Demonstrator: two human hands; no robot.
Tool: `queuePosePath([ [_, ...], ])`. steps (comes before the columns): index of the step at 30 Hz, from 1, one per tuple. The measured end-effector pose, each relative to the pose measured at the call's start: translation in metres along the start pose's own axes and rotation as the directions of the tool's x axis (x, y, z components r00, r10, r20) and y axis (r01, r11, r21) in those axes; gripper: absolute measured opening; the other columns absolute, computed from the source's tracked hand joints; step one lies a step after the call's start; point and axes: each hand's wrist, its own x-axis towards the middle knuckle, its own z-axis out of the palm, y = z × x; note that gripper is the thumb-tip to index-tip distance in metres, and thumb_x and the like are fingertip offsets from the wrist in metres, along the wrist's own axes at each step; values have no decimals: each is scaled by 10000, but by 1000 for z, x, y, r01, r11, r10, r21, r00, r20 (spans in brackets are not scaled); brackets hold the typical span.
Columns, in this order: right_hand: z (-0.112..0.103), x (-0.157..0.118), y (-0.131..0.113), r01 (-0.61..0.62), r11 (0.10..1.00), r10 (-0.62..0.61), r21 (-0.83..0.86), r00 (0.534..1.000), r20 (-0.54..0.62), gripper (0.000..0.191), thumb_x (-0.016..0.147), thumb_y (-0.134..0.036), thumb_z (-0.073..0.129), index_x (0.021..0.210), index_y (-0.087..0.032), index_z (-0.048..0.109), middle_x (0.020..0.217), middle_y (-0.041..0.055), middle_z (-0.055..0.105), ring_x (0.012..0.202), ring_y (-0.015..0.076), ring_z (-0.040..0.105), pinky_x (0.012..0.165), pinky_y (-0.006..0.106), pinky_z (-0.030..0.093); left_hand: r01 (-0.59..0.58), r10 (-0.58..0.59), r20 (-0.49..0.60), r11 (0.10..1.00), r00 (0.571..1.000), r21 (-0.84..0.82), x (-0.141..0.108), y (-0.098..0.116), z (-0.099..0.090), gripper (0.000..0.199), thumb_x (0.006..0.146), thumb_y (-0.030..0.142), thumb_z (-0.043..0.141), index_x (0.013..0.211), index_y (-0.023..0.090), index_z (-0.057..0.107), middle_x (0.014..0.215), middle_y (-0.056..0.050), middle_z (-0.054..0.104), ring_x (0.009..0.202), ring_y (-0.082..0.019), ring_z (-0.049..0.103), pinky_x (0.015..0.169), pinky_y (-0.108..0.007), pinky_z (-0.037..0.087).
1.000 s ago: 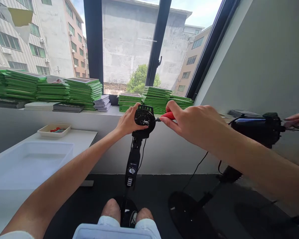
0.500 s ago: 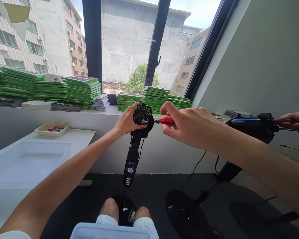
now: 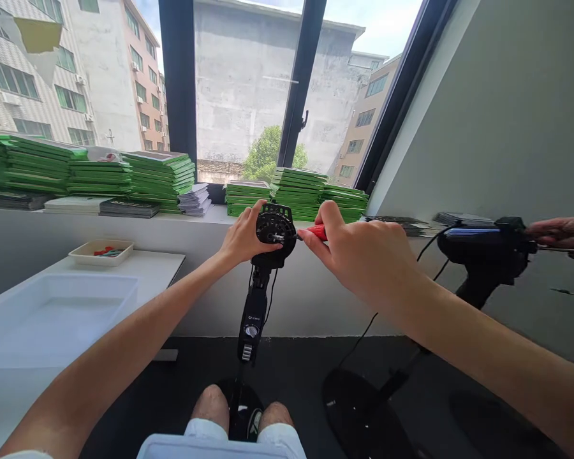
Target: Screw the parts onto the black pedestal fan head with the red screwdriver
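A black pedestal fan without its blades or guard stands in front of me, its round motor head at chest height. My left hand is wrapped round the left side of the head, with the thumb across its front near the metal shaft. From the right, my right hand grips the red handle of a screwdriver between thumb and fingers. The tool points left, and its tip meets the right rim of the head. The screw itself is too small to make out. Below is the stand's control panel with a knob.
A second black fan head stands at right, with another person's hand on a thin rod there. Green stacks line the windowsill. At left are a white tub and a small tray. A white bin rests on my lap.
The fingers of my right hand, looser round the red handle before, now pinch it closer, covering more of it. My left hand keeps its hold on the fan head.
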Motion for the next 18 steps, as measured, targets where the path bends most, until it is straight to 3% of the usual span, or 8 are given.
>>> queuePosePath([
  [5,19,-3,10,62,997,-51,42,974,-219,373,1013,-472,373,1024,-151,564,444,-45,496,350,122,403,415,233,199,-13,13,-2,1000,1000,11,-1,1,-3,1048,649,506,838,1500,269,274,1394,-131,545,1311,-366,526,992,-497,516],
  [7,28,-11,16,154,985,-114,76,916,-384,282,1008,-425,433,959,-169,541,476,-58,521,371,104,443,404,219,225,-26,26,-1,1000,1000,15,-1,0,-3,1053,650,515,840,1502,267,272,1381,-132,550,1296,-364,536,989,-496,516],
  [10,38,-33,21,339,933,-210,117,782,-587,145,986,-319,524,946,-180,505,601,-49,621,486,82,568,437,197,326,-55,55,7,998,998,24,-2,-1,-2,1057,657,520,837,1509,259,267,1368,-137,553,1277,-365,544,981,-499,517],
  [13,43,-57,21,457,873,-255,170,725,-639,110,969,-253,552,1010,-158,514,717,-6,684,559,76,602,501,195,400,-68,67,24,997,997,42,-2,0,-3,1042,674,500,828,1515,259,263,1328,-133,568,1237,-358,564,956,-499,526],
  [18,45,-79,18,514,825,-280,234,732,-621,88,953,-218,570,996,-157,523,725,12,682,573,83,586,546,201,439,-92,89,59,994,994,65,2,6,-5,1028,682,497,821,1518,263,270,1312,-127,562,1214,-359,569,938,-507,530],
])
